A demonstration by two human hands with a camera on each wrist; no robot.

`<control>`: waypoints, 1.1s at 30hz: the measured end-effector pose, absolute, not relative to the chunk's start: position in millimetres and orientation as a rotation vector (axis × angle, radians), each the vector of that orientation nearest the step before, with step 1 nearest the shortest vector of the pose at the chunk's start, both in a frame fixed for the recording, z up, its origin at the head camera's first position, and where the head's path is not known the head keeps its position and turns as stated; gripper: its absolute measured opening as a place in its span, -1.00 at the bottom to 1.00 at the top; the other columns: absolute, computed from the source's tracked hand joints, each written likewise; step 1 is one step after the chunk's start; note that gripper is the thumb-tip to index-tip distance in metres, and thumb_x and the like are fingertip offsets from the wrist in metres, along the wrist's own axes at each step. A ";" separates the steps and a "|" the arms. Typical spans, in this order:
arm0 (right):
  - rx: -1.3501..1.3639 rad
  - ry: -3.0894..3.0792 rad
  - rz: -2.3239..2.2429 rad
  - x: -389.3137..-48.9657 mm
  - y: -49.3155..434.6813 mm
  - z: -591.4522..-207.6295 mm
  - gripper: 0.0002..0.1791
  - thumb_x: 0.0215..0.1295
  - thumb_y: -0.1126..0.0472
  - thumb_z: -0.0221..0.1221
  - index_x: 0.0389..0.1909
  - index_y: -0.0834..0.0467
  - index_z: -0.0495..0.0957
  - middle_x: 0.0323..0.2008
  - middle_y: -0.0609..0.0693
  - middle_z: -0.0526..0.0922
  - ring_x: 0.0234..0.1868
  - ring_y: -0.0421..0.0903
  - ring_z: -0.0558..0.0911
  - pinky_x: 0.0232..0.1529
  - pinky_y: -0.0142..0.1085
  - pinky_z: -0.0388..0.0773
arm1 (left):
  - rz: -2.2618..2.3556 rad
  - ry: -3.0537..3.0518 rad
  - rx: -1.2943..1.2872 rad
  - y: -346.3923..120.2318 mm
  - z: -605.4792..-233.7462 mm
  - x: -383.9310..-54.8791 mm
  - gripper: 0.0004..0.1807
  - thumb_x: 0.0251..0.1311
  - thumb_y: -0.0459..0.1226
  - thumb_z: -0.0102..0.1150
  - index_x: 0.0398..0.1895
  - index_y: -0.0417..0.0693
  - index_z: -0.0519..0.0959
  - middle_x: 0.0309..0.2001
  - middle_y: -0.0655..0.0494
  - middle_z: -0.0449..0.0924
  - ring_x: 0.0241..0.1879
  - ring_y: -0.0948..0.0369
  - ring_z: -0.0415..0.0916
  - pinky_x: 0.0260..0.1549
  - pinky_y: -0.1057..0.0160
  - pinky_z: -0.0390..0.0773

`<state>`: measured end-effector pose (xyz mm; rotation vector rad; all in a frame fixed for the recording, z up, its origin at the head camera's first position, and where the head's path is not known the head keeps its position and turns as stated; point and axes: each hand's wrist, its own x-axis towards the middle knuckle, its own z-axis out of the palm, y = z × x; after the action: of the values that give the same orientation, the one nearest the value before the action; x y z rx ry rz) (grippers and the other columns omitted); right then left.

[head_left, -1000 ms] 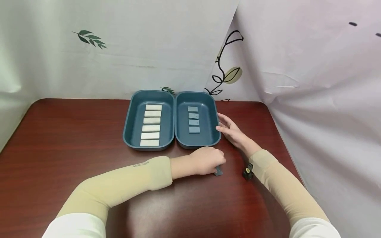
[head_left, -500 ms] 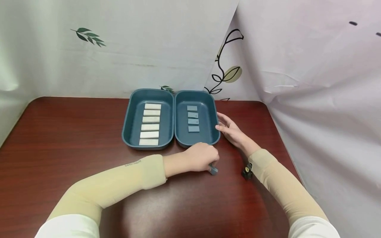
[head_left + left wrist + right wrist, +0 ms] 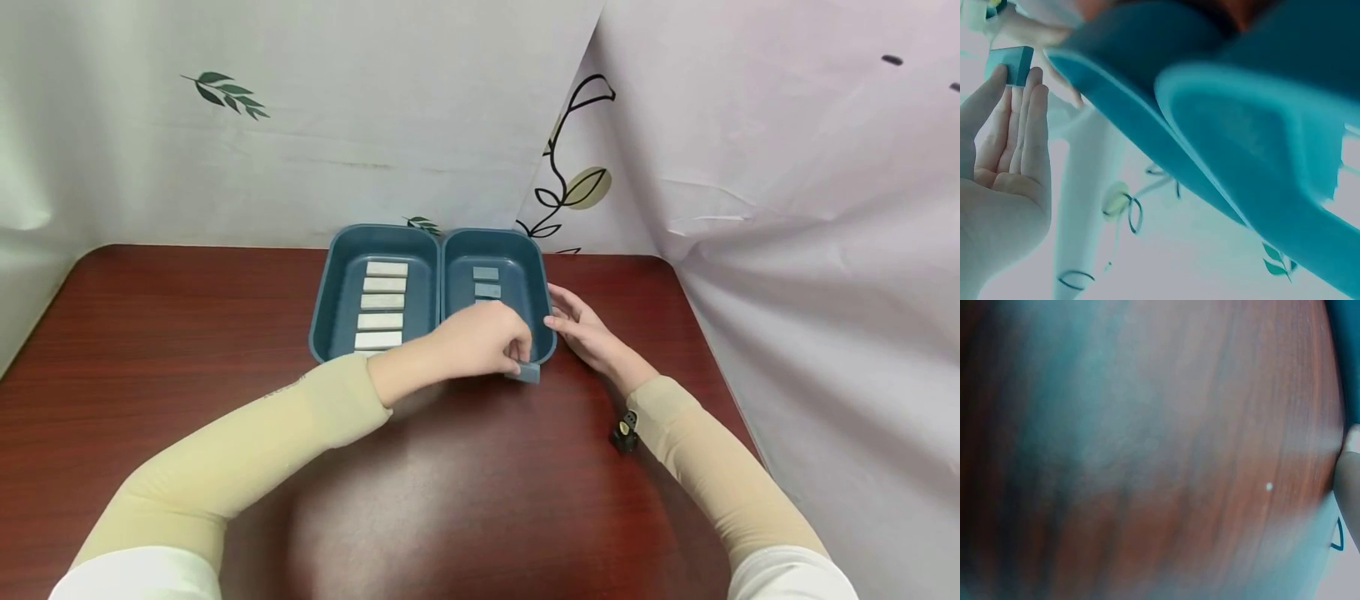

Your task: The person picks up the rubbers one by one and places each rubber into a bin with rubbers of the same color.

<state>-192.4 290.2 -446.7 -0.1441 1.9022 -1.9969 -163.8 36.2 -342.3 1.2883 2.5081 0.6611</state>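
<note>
My left hand (image 3: 483, 337) pinches a small blue rectangular block (image 3: 525, 372) between thumb and fingertips. In the head view the block overlaps the near rim of the right blue tray (image 3: 546, 292). The left wrist view shows the block (image 3: 1010, 65) between the thumb and the extended fingers. Several blue blocks (image 3: 486, 273) lie in a column inside that tray, the nearer ones hidden behind my left hand. My right hand (image 3: 588, 333) rests against the tray's right side, thumb at the rim and fingers loosely along the outer wall.
Beside it on the left stands a matching blue tray (image 3: 322, 308), holding several white blocks (image 3: 382, 302) in a column. Both trays sit on a reddish-brown table (image 3: 187, 333), near its back edge. A patterned white curtain (image 3: 360, 108) hangs behind and to the right.
My left hand has moved up and left, carrying the blue block from the table in front of the right tray to its near rim. My right hand stays in place.
</note>
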 end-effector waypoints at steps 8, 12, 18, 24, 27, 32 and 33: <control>-0.154 1.899 -1.992 -193.7 289.7 -447.6 -0.20 0.55 0.44 0.02 0.71 0.20 -0.05 0.65 0.26 0.09 0.39 -0.24 0.41 0.31 -0.53 0.45 | 0.686 2.577 1.152 22.4 -328.3 -191.4 -0.90 0.17 -0.23 0.61 -0.38 0.07 0.80 -0.35 0.22 0.81 -0.26 0.28 0.72 -0.14 0.25 0.71; -0.158 1.906 -1.982 -193.7 290.5 -447.8 -0.20 0.56 0.42 0.04 0.71 0.18 -0.04 0.64 0.23 0.13 0.37 -0.26 0.43 0.31 -0.52 0.46 | 0.675 2.562 1.124 20.3 -332.0 -203.2 -0.90 0.17 -0.23 0.61 -0.38 0.05 0.80 -0.35 0.20 0.81 -0.27 0.27 0.72 -0.15 0.24 0.71; -0.159 1.908 -1.982 -193.0 291.7 -447.8 -0.22 0.57 0.43 0.02 0.71 0.18 -0.03 0.62 0.20 0.17 0.35 -0.28 0.45 0.31 -0.52 0.46 | 0.684 2.496 1.118 20.9 -343.5 -216.2 -0.89 0.17 -0.26 0.61 -0.39 0.00 0.80 -0.36 0.14 0.82 -0.32 0.25 0.72 -0.21 0.25 0.72; -0.144 1.908 -1.980 -191.8 291.5 -445.2 -0.21 0.56 0.45 0.00 0.71 0.16 -0.04 0.66 0.20 0.09 0.39 -0.26 0.42 0.30 -0.53 0.46 | 0.669 2.441 1.124 24.0 -356.8 -226.1 -0.92 0.20 -0.31 0.58 -0.37 -0.02 0.80 -0.35 0.13 0.83 -0.30 0.24 0.74 -0.16 0.20 0.75; -0.143 1.916 -1.974 -192.0 291.8 -445.5 -0.21 0.56 0.43 0.02 0.71 0.16 -0.03 0.67 0.21 0.08 0.40 -0.24 0.41 0.31 -0.53 0.45 | 0.624 2.439 1.140 26.5 -362.0 -229.6 -0.92 0.19 -0.31 0.58 -0.35 -0.02 0.81 -0.34 0.13 0.83 -0.28 0.24 0.75 0.04 0.11 0.75; -0.154 1.914 -1.976 -191.9 290.7 -445.5 -0.21 0.56 0.43 0.02 0.71 0.17 -0.03 0.66 0.23 0.09 0.39 -0.23 0.41 0.31 -0.52 0.46 | 0.507 2.452 1.174 29.2 -367.2 -232.2 -0.92 0.16 -0.29 0.60 -0.34 0.00 0.82 -0.31 0.13 0.84 -0.21 0.21 0.76 -0.05 0.16 0.75; -0.155 1.911 -1.979 -191.8 290.3 -445.3 -0.21 0.55 0.44 0.01 0.71 0.17 -0.02 0.66 0.23 0.09 0.39 -0.23 0.41 0.30 -0.52 0.46 | 0.481 2.452 1.182 29.1 -367.6 -232.2 -0.92 0.17 -0.29 0.60 -0.34 0.00 0.82 -0.29 0.13 0.84 -0.19 0.20 0.76 -0.05 0.18 0.75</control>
<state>-191.8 290.3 -445.3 -0.1553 1.9115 -1.9791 -232.2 29.1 -367.6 1.1822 2.4521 0.4812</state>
